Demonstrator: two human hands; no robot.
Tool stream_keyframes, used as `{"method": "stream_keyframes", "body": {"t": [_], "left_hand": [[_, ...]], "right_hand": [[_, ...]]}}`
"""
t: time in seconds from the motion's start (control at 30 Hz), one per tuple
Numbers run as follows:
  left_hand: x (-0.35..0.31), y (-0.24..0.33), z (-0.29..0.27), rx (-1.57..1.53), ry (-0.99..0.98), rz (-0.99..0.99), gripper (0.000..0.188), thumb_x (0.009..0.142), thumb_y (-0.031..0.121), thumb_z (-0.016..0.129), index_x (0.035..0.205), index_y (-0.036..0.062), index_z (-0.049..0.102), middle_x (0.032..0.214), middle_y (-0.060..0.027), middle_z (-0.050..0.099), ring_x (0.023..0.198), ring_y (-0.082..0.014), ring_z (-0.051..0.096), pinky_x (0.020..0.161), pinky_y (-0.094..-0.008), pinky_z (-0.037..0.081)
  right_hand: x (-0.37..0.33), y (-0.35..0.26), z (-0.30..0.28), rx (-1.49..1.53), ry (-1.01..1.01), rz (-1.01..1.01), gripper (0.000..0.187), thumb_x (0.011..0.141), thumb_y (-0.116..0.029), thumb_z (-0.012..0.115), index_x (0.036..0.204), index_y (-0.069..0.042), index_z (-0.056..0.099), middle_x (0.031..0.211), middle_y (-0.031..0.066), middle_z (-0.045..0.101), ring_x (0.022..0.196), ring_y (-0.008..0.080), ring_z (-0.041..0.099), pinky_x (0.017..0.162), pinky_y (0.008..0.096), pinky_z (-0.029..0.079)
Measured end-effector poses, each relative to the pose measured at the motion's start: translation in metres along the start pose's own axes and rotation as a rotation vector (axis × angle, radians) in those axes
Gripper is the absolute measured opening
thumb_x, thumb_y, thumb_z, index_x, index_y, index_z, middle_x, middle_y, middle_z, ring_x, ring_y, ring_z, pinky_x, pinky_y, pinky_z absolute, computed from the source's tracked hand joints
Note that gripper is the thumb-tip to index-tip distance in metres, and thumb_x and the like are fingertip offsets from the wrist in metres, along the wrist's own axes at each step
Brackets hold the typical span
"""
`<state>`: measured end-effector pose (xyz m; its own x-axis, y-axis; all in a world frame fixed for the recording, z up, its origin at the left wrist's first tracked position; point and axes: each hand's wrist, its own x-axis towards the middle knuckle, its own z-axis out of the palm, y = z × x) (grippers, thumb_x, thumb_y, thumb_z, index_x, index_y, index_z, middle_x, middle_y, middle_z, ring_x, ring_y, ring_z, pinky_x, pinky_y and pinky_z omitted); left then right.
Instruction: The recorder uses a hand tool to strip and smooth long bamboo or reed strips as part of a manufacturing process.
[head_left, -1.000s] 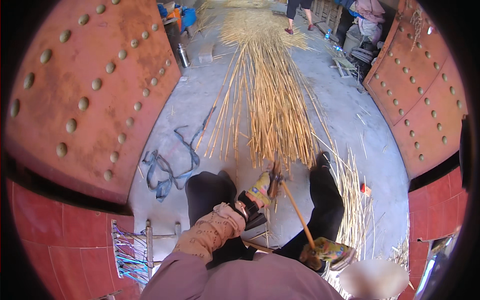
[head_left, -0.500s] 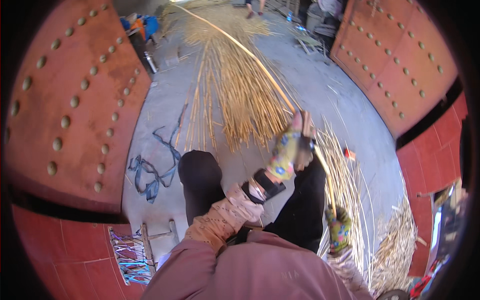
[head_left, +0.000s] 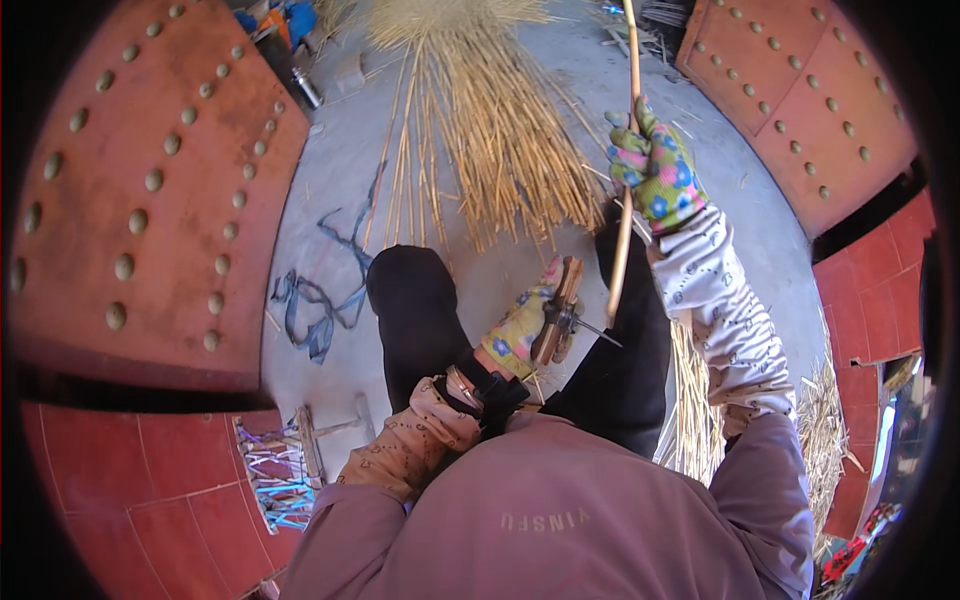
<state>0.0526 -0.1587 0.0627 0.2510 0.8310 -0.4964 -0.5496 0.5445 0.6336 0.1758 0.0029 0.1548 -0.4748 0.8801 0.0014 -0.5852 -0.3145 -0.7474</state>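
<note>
My left hand (head_left: pixel 515 330), in a flowered glove, is closed round a short wooden tool (head_left: pixel 557 315) with a thin metal spike jutting out to the right. It is held over the gap between my thighs. Further off and to the right, my right hand (head_left: pixel 660 180), in a green flowered glove, grips a pale reed stalk (head_left: pixel 621 250). The stalk stands nearly upright in view, its lower end near the spike over my right thigh; whether they touch I cannot tell. Its upper end runs out of the picture.
A spread bundle of reed stalks (head_left: pixel 500 140) lies on the grey floor ahead. More pale strips (head_left: pixel 690 400) lie beside my right leg. Blue strapping (head_left: pixel 310 310) lies at left, near a small strap-woven stool (head_left: pixel 275 470). Studded red doors (head_left: pixel 150 200) flank both sides.
My right hand has swung from low beside my right hip to far ahead, carrying the stalk. My left hand has drawn back toward my body with the tool, off the stalk's middle.
</note>
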Motion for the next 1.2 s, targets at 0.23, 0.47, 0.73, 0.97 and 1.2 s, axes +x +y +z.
{"method": "stream_keyframes", "body": {"t": [0.23,0.47,0.73,0.97,1.2], "left_hand": [[-0.02,-0.012,-0.017,-0.301,-0.194,-0.07,0.038,0.08,0.05,0.044,0.088,0.0135,0.051,0.062,0.0027,0.045,0.053,-0.0073,0.043,0.043,-0.0178,0.034],[-0.03,-0.003,-0.002,-0.196,0.008,0.054,0.047,0.079,0.054,0.04,0.067,0.0105,0.049,0.049,0.0008,0.045,0.035,-0.0108,0.043,0.032,-0.0221,0.036],[-0.024,-0.006,-0.007,-0.336,-0.08,0.008,0.042,0.079,0.051,0.043,0.065,0.0119,0.048,0.051,0.0001,0.047,0.036,-0.0132,0.046,0.032,-0.0238,0.038],[-0.016,0.006,-0.004,-0.215,-0.06,-0.037,0.044,0.079,0.053,0.042,0.064,0.0112,0.047,0.046,-0.0014,0.045,0.034,-0.0144,0.047,0.029,-0.0244,0.037],[0.009,-0.019,-0.025,-0.66,-0.561,-0.076,0.033,0.086,0.043,0.036,0.085,0.0121,0.049,0.062,0.0008,0.046,0.049,-0.0082,0.046,0.039,-0.0208,0.039]], "right_hand": [[0.022,0.028,0.032,0.021,0.228,-0.055,0.033,0.087,-0.034,0.04,0.083,-0.002,0.045,0.052,-0.0051,0.029,0.038,0.0049,0.026,0.035,0.0211,0.025],[0.027,0.042,0.034,0.122,0.02,0.073,0.033,0.087,-0.034,0.039,0.079,-0.003,0.044,0.052,-0.0041,0.03,0.038,0.0055,0.026,0.035,0.021,0.024],[0.01,0.055,0.023,0.106,0.127,0.057,0.03,0.088,-0.033,0.037,0.076,-0.006,0.042,0.051,-0.0065,0.028,0.038,0.0049,0.025,0.034,0.0202,0.023],[-0.016,0.075,0.026,0.178,0.119,0.227,0.032,0.086,-0.039,0.039,0.08,-0.008,0.045,0.053,-0.0056,0.032,0.04,0.0052,0.029,0.036,0.0187,0.025],[0.03,0.036,0.031,0.102,0.035,0.127,0.032,0.087,-0.038,0.037,0.079,-0.007,0.043,0.055,-0.0047,0.033,0.041,0.0069,0.031,0.035,0.0211,0.028]]}}
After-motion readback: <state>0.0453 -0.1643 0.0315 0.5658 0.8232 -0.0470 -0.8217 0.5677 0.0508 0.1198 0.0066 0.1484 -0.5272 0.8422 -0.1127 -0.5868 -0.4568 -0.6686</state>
